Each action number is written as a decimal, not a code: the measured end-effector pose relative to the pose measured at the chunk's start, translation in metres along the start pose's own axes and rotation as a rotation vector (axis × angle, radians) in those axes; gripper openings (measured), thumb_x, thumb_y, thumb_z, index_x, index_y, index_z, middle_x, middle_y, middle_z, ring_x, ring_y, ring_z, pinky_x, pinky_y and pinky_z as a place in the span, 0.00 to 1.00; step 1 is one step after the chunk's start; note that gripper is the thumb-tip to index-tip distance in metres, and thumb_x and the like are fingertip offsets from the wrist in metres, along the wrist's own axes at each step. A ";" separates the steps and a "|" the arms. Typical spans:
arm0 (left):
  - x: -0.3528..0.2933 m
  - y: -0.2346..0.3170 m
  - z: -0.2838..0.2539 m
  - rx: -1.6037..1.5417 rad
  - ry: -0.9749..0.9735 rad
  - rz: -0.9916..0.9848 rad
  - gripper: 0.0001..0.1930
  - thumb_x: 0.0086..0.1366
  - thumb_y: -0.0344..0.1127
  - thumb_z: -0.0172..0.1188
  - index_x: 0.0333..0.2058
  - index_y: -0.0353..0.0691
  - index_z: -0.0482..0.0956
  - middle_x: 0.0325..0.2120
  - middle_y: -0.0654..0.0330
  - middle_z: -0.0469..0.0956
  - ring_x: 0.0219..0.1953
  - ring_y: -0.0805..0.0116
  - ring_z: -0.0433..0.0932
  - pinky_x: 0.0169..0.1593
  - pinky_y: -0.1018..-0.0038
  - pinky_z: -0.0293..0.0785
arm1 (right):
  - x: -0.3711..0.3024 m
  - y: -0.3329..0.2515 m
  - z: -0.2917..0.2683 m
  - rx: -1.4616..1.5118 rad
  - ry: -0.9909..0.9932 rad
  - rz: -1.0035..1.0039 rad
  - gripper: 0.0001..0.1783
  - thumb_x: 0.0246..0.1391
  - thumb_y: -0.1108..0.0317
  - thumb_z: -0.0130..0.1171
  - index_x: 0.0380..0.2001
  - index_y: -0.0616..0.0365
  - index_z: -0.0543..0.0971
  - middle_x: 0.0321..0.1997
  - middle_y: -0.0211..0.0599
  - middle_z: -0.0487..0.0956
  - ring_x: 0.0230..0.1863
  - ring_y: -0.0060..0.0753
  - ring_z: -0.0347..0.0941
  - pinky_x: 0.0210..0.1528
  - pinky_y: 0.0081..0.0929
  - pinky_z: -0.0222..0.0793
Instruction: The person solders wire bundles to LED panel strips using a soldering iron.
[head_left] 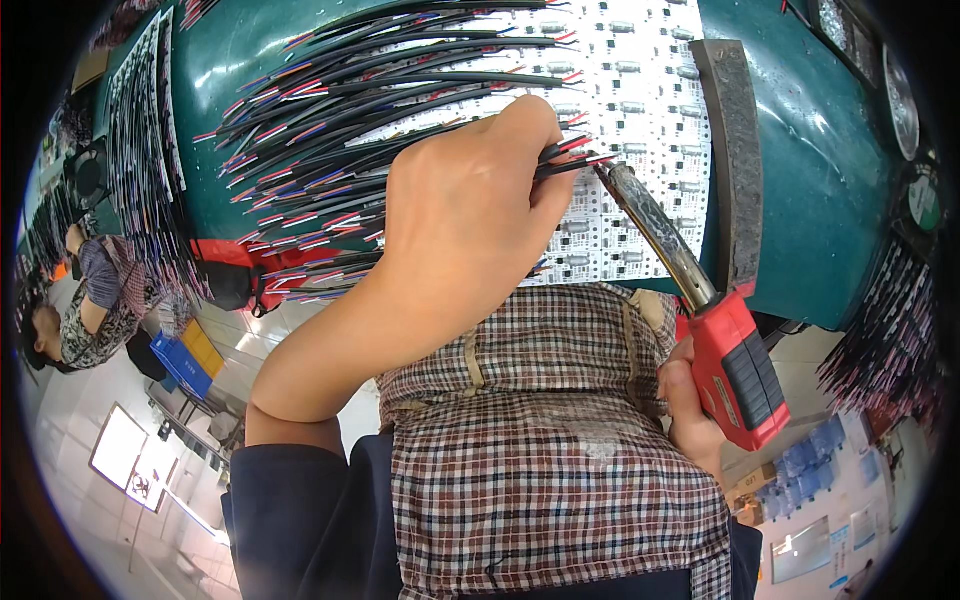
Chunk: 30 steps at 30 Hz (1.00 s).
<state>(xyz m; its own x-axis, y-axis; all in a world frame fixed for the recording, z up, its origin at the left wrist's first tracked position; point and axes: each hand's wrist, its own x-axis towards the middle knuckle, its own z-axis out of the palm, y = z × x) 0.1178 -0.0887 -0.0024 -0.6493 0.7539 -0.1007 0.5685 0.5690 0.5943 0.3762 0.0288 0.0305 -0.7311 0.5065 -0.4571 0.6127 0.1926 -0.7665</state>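
Across the upper middle lies a white panel of small circuit boards [655, 130], dotted with dark and silvery components. Black cables [330, 120] with red, white and blue wire ends fan out over its left part. My left hand [470, 190] is over the panel, its thumb and fingers pinched on a black cable [565, 167] whose bare wire ends point right. Wrapped in my right hand [692, 415] is a red and black soldering iron [738, 375]. Its metal barrel slants up and left, and the tip is beside the held wire ends; whether they touch, I cannot tell.
A dark, heavy bar [732, 170] stands along the panel's right edge on the green tabletop [815, 200]. More cables [150, 150] lie at the far left, and another bundle [890, 340] hangs at the right. Another person [95, 290] is at the left.
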 end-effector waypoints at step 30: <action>0.000 -0.002 0.002 -0.005 0.042 0.016 0.11 0.58 0.37 0.70 0.29 0.38 0.79 0.17 0.58 0.77 0.18 0.66 0.76 0.24 0.73 0.70 | 0.009 -0.007 -0.011 -0.434 -0.102 -0.339 0.05 0.58 0.75 0.57 0.36 0.63 0.72 0.23 0.33 0.70 0.20 0.23 0.65 0.24 0.22 0.63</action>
<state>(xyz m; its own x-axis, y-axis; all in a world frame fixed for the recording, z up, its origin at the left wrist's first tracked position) 0.1175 -0.0889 -0.0051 -0.6611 0.7481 -0.0576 0.5763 0.5555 0.5994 0.3689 0.0414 0.0365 -0.9207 0.2766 -0.2753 0.3901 0.6697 -0.6319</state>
